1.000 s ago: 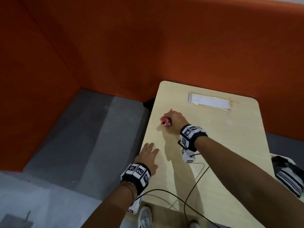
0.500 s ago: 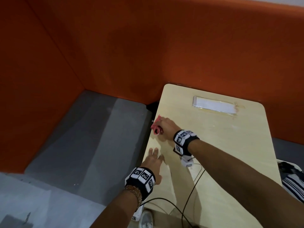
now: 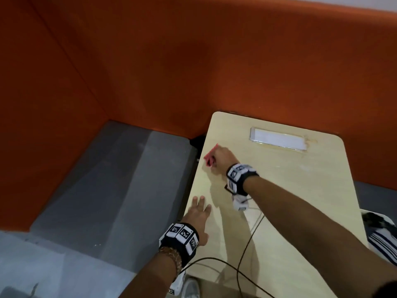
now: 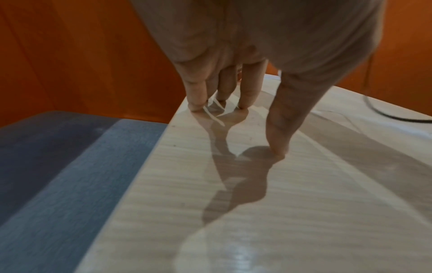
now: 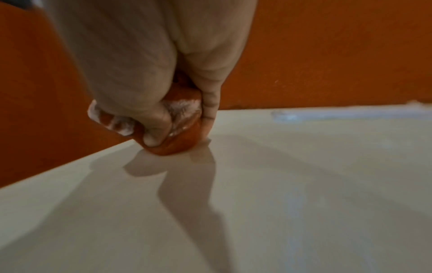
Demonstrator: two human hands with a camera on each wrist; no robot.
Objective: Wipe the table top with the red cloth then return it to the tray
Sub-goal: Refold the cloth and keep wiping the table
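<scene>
Right hand [image 3: 221, 159] grips bunched red cloth [image 3: 209, 158] at table [image 3: 300, 190] left edge, centre frame; unwiped top lies rightward. Left hand [image 3: 196, 218] flat, fingers straight.

The right hand [image 3: 222, 159], gripping the bunched red cloth [image 3: 210, 157], is sliding it across the counter [image 3: 300, 190] toward the left edge, apparently pressing down. The left hand [image 3: 198, 214] is shifting slightly along that edge.
</scene>
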